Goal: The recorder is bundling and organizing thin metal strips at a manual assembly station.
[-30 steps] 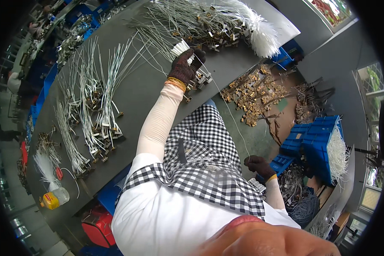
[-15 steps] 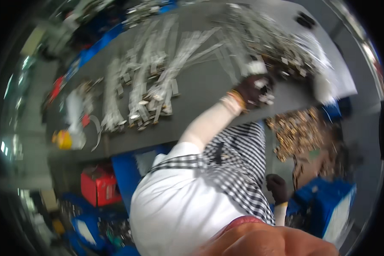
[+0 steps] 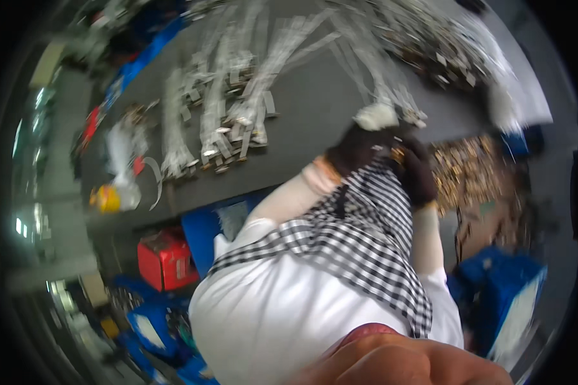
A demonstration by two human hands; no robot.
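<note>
My left hand (image 3: 359, 151), in a dark glove, reaches in to the table's near edge with its fingers curled. A whitish wad (image 3: 376, 117) shows at its fingers; what it is I cannot make out. My right hand (image 3: 419, 174), also dark-gloved, is closed right beside the left one. Between the hands sits a small brass-coloured piece (image 3: 398, 155), blurred, and which fingers grip it is unclear. Just beyond the hands lie the near ends of a bundle of clear strips (image 3: 382, 74), with small whitish metallic tips.
More bundles of clear strips with tips (image 3: 221, 122) lie on the dark table (image 3: 315, 96). A heap of metallic-ended strips (image 3: 430, 51) is at far right. Many brass-coloured pieces (image 3: 465, 170) lie below the table's right edge. Blue bins (image 3: 504, 282) and a red box (image 3: 167, 260) stand lower down.
My right hand has risen from low beside the body to meet the left. The left hand has drawn back toward the body, and small white pieces near it now lie at the strip ends.
</note>
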